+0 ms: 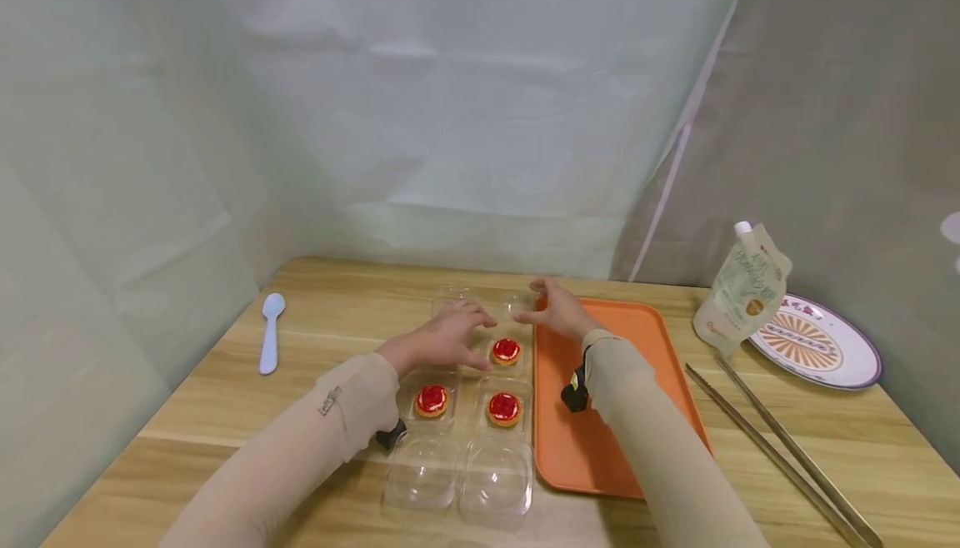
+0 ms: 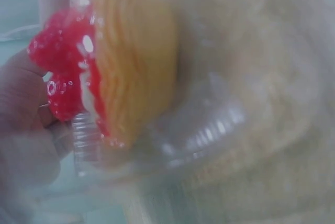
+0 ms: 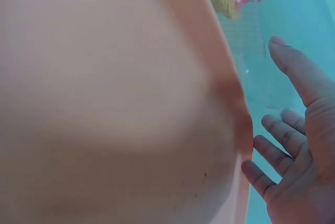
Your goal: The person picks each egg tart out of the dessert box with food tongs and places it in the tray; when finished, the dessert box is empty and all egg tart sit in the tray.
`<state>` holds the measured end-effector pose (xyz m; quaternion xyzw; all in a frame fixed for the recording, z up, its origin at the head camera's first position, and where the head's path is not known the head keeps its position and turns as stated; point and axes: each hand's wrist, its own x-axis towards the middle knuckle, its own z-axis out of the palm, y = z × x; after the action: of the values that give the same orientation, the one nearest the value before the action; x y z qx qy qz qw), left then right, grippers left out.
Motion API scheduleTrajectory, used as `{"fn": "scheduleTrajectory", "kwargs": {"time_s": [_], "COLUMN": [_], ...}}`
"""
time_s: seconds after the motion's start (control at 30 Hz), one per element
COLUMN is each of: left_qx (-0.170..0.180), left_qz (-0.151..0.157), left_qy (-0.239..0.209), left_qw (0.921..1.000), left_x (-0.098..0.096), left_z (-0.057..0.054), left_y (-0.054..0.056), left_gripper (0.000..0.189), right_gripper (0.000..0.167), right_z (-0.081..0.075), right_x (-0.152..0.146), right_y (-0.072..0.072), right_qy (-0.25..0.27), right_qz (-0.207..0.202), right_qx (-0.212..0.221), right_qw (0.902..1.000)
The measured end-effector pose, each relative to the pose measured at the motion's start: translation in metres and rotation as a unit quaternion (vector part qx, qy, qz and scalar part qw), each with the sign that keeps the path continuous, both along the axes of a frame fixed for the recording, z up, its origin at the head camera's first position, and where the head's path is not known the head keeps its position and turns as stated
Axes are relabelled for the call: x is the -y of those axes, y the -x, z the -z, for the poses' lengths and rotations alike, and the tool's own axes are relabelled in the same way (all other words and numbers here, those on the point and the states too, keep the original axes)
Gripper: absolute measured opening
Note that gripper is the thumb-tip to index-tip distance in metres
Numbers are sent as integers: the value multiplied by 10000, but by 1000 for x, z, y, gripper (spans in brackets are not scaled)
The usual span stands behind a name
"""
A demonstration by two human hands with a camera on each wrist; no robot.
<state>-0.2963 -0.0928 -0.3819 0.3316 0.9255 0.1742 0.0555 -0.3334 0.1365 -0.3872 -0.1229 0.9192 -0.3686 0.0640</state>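
On the worktop (image 1: 337, 315), red-topped tarts (image 1: 504, 409) sit in separate clear compartments (image 1: 527, 416), likely protecting their toppings; your left hand (image 1: 447, 336) and right hand (image 1: 560, 312), thumbs apart from fingers, hold nothing.

Lettered pouch (image 1: 731, 306), plate (image 1: 851, 356), sleeve (image 1: 356, 415) (words illegible)

Curtained booth, cloth walls (image 1: 480, 115), wood-grain table (image 1: 337, 311)
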Motion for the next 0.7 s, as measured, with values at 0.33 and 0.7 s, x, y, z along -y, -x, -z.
{"fn": "scheduleTrajectory", "kwargs": {"time_s": [0.33, 0.7], "left_qx": [-24, -153], "left_qz": [11, 5], "left_qy": [-12, 187], "left_qw": [10000, 9997], "left_x": [0, -1], "left_z": [-1, -6], "left_y": [-1, -4], "left_gripper": [70, 71], "right_gripper": [77, 81], "right_z": [1, -1], "right_x": [-2, -4], "right_y": [3, 5], "right_qy": [-348, -556], "right_qz": [-68, -272], "right_qx": [35, 14], "right_qw": [9994, 9981]}}
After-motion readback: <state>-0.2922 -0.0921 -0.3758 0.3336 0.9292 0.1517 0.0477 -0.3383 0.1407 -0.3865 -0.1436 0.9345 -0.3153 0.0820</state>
